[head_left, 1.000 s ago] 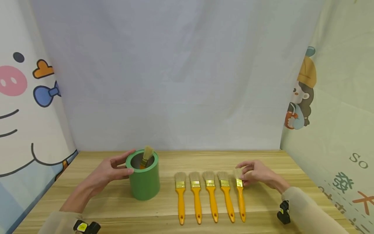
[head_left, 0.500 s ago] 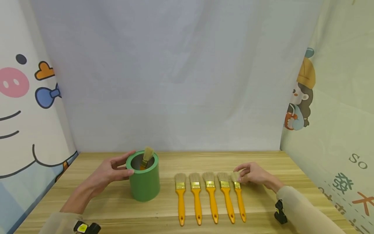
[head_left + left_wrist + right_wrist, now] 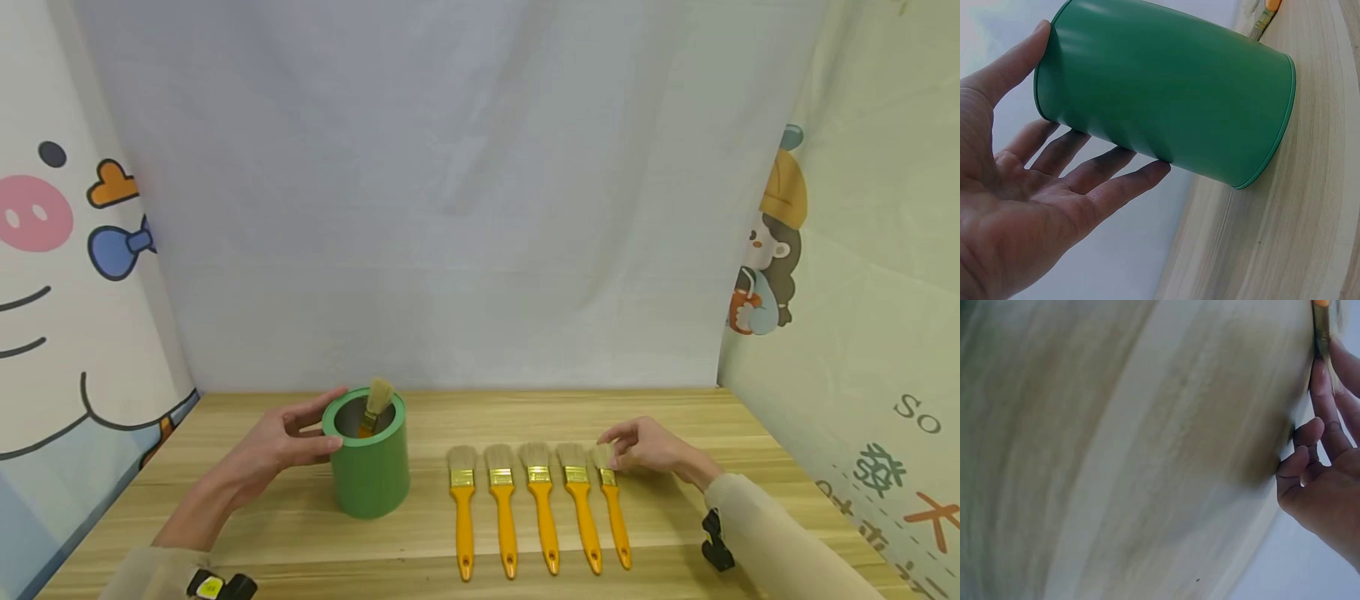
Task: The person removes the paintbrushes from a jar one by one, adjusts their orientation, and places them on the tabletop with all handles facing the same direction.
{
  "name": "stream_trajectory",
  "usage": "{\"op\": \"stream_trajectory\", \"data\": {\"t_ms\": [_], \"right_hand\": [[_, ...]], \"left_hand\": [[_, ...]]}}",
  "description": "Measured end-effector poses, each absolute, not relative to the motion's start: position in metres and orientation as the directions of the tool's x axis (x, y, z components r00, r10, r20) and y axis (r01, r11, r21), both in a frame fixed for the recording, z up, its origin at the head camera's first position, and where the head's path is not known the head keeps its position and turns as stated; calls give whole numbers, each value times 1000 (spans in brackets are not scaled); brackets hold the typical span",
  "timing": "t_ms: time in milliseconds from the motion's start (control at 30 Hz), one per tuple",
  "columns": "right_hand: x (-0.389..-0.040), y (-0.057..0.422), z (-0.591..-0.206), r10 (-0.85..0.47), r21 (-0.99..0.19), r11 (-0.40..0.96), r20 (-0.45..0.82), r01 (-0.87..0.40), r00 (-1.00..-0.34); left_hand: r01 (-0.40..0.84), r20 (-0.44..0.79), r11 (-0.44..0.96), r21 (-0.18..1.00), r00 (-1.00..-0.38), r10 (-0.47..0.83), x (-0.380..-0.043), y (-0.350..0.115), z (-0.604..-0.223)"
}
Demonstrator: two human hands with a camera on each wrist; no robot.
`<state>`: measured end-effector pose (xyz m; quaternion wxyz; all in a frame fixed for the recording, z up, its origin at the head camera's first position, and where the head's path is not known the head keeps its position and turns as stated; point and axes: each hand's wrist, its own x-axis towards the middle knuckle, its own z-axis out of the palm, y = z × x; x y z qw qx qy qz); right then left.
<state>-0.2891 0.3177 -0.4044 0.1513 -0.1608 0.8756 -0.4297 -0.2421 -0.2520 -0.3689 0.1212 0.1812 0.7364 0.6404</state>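
A green can stands upright on the left of the table, a paintbrush leaning in it, bristles up. My left hand holds the can near its rim, thumb on one side and fingers on the other, as the left wrist view of the can also shows. To the right, my right hand pinches the bristle end of the rightmost paintbrush. Its yellow handle points toward me. In the right wrist view, that brush's ferrule shows between thumb and fingers; the rest is cut off.
Several more yellow-handled paintbrushes, among them the leftmost brush, lie in a row between can and right hand, bristles away from me. The wooden table ends at a pale cloth backdrop, with printed cloths at both sides.
My right hand has moved slightly left, and the bristle end of the rightmost brush has shifted left with it, closer to its neighbour. The left hand and can keep their places.
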Motion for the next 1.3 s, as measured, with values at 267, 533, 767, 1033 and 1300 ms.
{"op": "stream_trajectory", "data": {"t_ms": [267, 533, 767, 1033, 1300], "right_hand": [[-292, 318, -404, -439, -796, 579, -119, -179, -891], [-293, 319, -401, -457, -784, 589, -123, -196, -881], [-294, 319, -399, -451, -781, 596, -131, -188, -883], [-295, 319, -399, -436, -776, 602, -122, -189, -892], [-295, 315, -387, -399, -716, 650, -37, -254, -916]], "left_hand": [[116, 59, 111, 987, -905, 422, -242, -253, -370], [119, 60, 114, 986, -905, 422, -243, -253, -370], [120, 63, 109, 987, -904, 423, -243, -253, -370], [132, 74, 109, 985, -903, 424, -244, -253, -370], [122, 67, 101, 987, -901, 428, -244, -253, -371]]}}
